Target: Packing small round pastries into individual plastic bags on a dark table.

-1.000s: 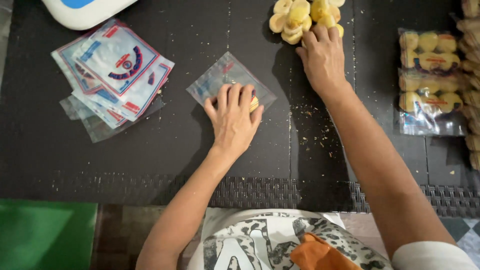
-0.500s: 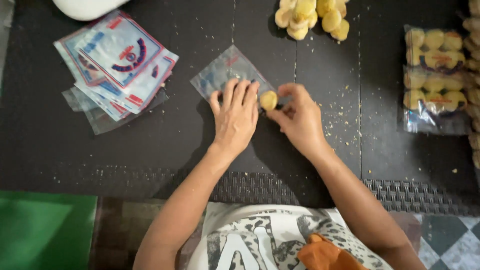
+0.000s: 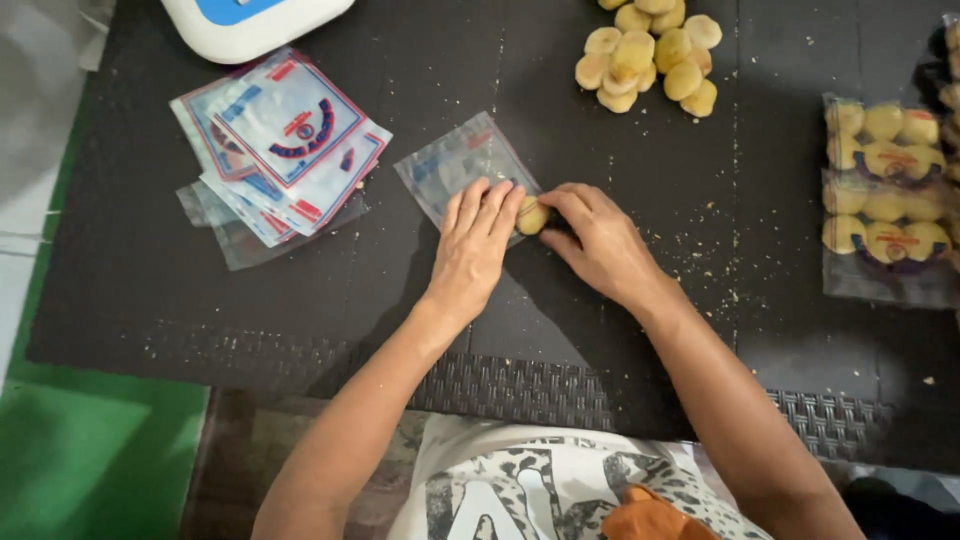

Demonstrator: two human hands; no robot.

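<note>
Sitting at the mouth of a clear plastic bag (image 3: 462, 165), a small yellow cookie (image 3: 531, 216) is pinched in the fingertips of the right hand (image 3: 598, 243). The left hand (image 3: 474, 246) lies flat, fingers together, pressing the bag onto the dark mat (image 3: 150, 290). Loose cookies (image 3: 650, 55) are piled beyond, a stack of empty printed bags (image 3: 280, 140) lies to the left, and filled packs (image 3: 885, 200) lie at the right edge.
</note>
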